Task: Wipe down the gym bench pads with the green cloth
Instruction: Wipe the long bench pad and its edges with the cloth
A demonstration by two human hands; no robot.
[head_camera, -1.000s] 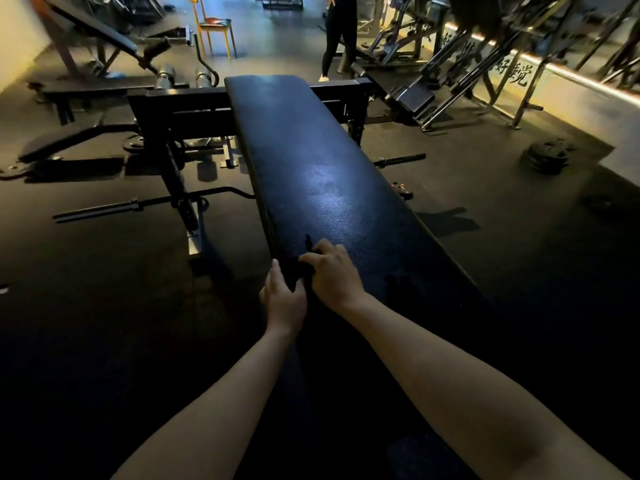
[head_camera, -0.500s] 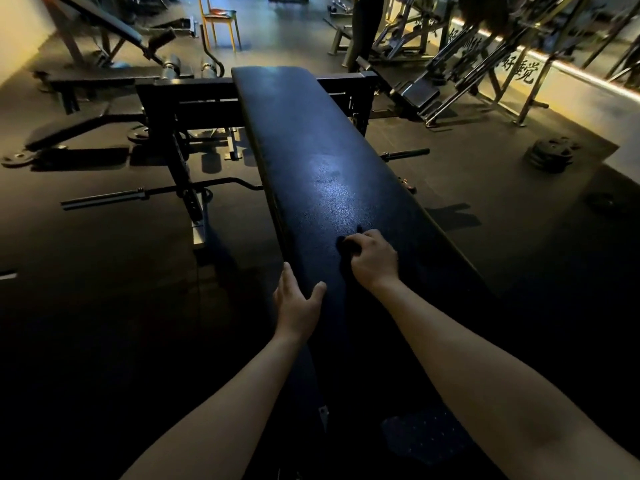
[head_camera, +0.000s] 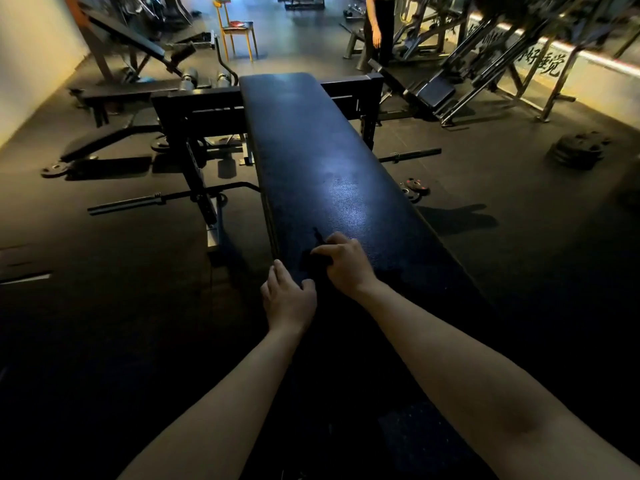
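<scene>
Head view looks down a long dark bench pad that runs away from the person, with a sheen of light on its middle. On the pad's near half, the right hand lies knuckles up with its fingers curled over a dark bunched cloth; a thin corner of the cloth sticks out beyond the fingertips toward the pad's far end. In this dim light the cloth reads almost black, so its green cannot be made out. The left hand sits at the pad's left edge, just nearer than the right hand, fingers loosely bent over the edge and the thumb resting on the top surface; it grasps the edge rather than any loose thing. Both bare forearms reach in from the bottom of the view.

Left of the pad, a dark frame stands on the floor, and a barbell lies on the floor near it. Right of the pad, a short bar and small plates lie on the floor, with a stack of plates farther right. Beyond the pad's far end stands a yellow chair, and to the far right a person in dark clothes stands by slanted machines.
</scene>
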